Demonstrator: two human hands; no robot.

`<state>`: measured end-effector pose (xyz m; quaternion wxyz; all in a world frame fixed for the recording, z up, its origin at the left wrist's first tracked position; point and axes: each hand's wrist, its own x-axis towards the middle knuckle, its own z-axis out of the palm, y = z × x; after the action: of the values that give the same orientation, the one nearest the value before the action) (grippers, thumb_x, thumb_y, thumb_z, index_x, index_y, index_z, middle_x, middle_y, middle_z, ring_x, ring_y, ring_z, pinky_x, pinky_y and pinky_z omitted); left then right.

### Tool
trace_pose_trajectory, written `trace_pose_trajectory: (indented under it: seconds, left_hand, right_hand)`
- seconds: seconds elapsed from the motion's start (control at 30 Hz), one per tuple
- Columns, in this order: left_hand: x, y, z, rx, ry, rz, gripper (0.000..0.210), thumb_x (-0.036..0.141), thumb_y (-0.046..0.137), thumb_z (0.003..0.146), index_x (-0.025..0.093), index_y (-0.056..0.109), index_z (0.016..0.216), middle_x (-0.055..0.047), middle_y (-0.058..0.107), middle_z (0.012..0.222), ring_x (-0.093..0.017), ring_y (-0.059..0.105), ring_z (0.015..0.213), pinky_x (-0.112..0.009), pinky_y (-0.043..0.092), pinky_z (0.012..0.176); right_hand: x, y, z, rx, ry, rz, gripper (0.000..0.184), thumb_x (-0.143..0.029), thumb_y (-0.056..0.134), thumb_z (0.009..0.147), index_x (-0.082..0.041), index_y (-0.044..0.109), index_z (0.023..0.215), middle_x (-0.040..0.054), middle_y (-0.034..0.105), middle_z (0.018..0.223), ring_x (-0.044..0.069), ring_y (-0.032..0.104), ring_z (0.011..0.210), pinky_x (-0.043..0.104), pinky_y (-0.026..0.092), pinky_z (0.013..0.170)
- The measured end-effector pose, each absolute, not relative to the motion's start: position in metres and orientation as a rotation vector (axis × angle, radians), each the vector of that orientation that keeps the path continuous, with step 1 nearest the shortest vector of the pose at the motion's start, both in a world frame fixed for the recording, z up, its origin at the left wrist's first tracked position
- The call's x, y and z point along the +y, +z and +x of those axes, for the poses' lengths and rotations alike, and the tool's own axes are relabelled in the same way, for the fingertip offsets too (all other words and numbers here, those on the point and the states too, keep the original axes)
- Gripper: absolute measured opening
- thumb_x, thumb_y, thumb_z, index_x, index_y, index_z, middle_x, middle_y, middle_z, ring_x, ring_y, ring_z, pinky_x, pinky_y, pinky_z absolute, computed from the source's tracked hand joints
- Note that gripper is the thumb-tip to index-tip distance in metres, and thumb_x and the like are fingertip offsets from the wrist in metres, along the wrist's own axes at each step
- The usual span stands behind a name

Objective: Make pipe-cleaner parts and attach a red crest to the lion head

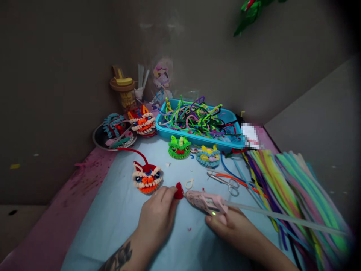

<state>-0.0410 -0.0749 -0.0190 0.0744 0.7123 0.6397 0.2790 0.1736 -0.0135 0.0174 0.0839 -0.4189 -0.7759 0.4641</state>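
Note:
My left hand (159, 207) pinches a small red pipe-cleaner piece (179, 191) just above the blue cloth. In my right hand (229, 222) is a pink glue gun (207, 201) with a long glue stick (282, 216) out of its back and a green light lit. Its nozzle points left, at or very close to the red piece; whether they touch I cannot tell. Beyond them lies a small cream loop (189, 183). To the left of the red piece sits a red, cream and orange lion head (147, 177), a red stem trailing from its top.
Small scissors (225, 182) lie right of centre beside loose pipe cleaners (293, 188). Green (179, 147) and light-blue (208, 156) animal heads sit before a blue tray (200, 141) of tangled scraps. A metal bowl (98, 137) and another lion head (143, 122) stand back left.

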Motion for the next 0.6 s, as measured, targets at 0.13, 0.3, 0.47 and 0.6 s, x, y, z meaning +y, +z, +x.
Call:
trace_pose_trajectory:
  seconds: [0.13,0.3,0.47,0.6]
  left_hand:
    - [-0.0763,-0.0203,-0.0419,1.912,0.857,2.037,0.025,0.019,0.054,0.084,0.020,0.046,0.108,-0.004,0.065,0.087,-0.018,0.063,0.075,-0.030,0.052,0.064]
    - [-0.0773,-0.0211,-0.0419,1.914,0.812,1.948,0.022,0.020,0.053,0.084,0.021,0.046,0.105,-0.004,0.067,0.087,-0.019,0.065,0.076,-0.031,0.053,0.066]
    - [-0.0766,-0.0211,-0.0416,1.917,0.784,1.925,0.020,0.019,0.051,0.084,0.021,0.047,0.104,-0.003,0.067,0.087,-0.020,0.065,0.076,-0.033,0.053,0.067]
    - [-0.0760,-0.0207,-0.0400,1.937,0.767,1.927,0.020,0.018,0.049,0.085,0.021,0.047,0.104,-0.003,0.067,0.086,-0.020,0.065,0.077,-0.034,0.052,0.067]
  right_hand:
    - [-0.0141,0.0197,0.1741,-2.333,1.389,-1.247,0.051,-0.027,0.051,0.085,-0.028,0.044,0.136,0.0039,0.054,0.133,0.025,0.048,0.124,0.043,0.037,0.105]
    - [-0.0147,0.0208,0.1741,-2.376,1.360,-1.233,0.050,-0.031,0.051,0.085,-0.026,0.045,0.135,0.0046,0.056,0.130,0.025,0.051,0.122,0.041,0.038,0.105]
    - [-0.0160,0.0212,0.1744,-2.427,1.331,-1.244,0.048,-0.032,0.050,0.086,-0.024,0.048,0.134,0.0059,0.060,0.126,0.025,0.051,0.121,0.040,0.039,0.104]
    - [-0.0172,0.0213,0.1732,-2.424,1.323,-1.260,0.049,-0.031,0.050,0.085,-0.025,0.048,0.133,0.0053,0.059,0.127,0.024,0.053,0.119,0.038,0.041,0.102]
